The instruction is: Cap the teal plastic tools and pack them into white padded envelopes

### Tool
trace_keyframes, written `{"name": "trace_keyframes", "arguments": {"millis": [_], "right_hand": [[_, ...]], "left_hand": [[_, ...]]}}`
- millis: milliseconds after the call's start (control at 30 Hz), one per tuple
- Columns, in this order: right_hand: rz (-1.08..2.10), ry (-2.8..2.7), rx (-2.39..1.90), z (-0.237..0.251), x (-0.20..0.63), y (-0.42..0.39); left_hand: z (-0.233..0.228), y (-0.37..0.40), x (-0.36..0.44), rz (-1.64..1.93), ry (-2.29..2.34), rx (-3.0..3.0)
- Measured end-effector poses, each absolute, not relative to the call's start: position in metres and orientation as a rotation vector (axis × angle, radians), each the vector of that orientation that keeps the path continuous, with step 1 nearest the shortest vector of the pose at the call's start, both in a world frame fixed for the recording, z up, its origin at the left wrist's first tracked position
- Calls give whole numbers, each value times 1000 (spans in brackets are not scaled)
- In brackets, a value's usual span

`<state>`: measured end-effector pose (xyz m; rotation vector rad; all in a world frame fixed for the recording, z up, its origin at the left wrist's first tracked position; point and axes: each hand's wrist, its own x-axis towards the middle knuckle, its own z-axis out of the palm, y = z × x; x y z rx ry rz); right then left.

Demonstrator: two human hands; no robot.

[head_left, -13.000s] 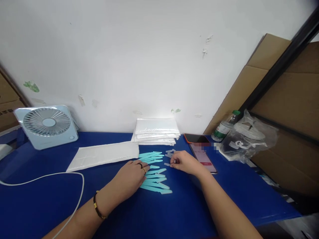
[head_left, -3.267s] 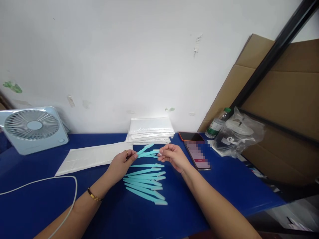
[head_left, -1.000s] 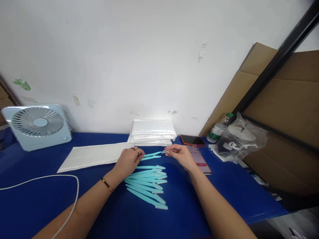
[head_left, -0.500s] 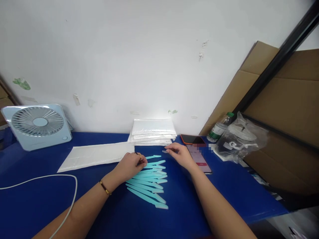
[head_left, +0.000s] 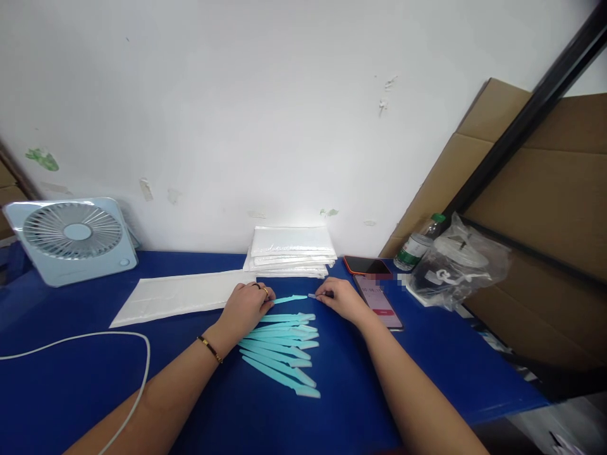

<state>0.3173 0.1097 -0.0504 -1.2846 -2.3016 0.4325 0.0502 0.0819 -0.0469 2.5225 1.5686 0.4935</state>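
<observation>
Head view, and my left hand [head_left: 249,308] is nearly closed, fingertips pinching a teal razor [head_left: 291,298] that points toward my right hand [head_left: 341,298]. That right hand is curled too, thumb and finger gripping a small clear cap [head_left: 312,296] just beyond the razor's tip, a slim gap between. Closer to me than my left hand, the other razors [head_left: 279,344] spread out; right beside my right hand, a phone [head_left: 382,303].
</observation>
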Motion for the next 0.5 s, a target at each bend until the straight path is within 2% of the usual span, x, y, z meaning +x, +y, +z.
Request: {"name": "trace_keyframes", "arguments": {"millis": [233,500], "right_hand": [[614,-2234,-1234,-52,305,106],[717,-2202,-1398,-52,317,107]], "left_hand": [[-49,84,50,519,1525,2520],[-52,87,50,523,1513,2513]]}}
